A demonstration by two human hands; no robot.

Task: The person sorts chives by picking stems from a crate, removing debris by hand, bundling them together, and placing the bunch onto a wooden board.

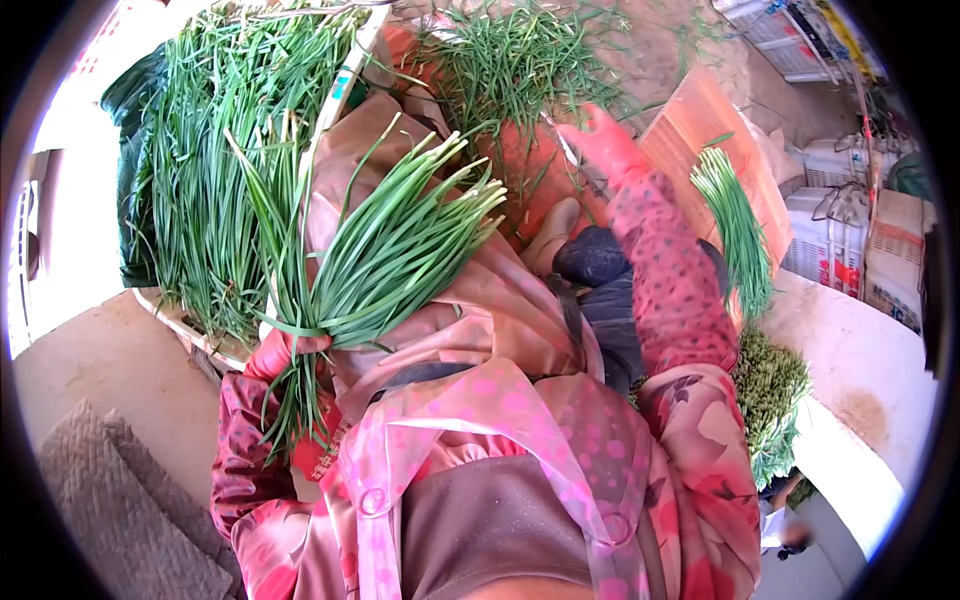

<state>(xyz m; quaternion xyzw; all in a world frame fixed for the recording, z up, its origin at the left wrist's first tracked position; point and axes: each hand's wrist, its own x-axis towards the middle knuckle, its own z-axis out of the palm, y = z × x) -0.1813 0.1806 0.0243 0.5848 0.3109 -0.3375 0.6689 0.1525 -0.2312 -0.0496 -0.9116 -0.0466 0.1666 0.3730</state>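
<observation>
My left hand (pixel 285 352), in a red glove, is closed around the lower part of a bunch of garlic chives (pixel 400 245). Its pale cut ends point up and to the right, and some green leaves hang below the fist. Farther forward, my right hand (pixel 608 145) is in a pinkish-red glove and somewhat smeared. Beside its fingers shows a narrow, shiny blade that looks like a knife (pixel 562 142); its handle is hidden. Loose trimmed chives (pixel 525 65) lie scattered just beyond that hand.
A large pile of chives (pixel 215 170) fills a crate at the left, with a pale bar (pixel 345 80) along it. At right, a tied bunch (pixel 735 220) rests on an orange board (pixel 690 115). More bundles (pixel 772 390) stand behind it. Packed sacks (pixel 828 225) line the far right.
</observation>
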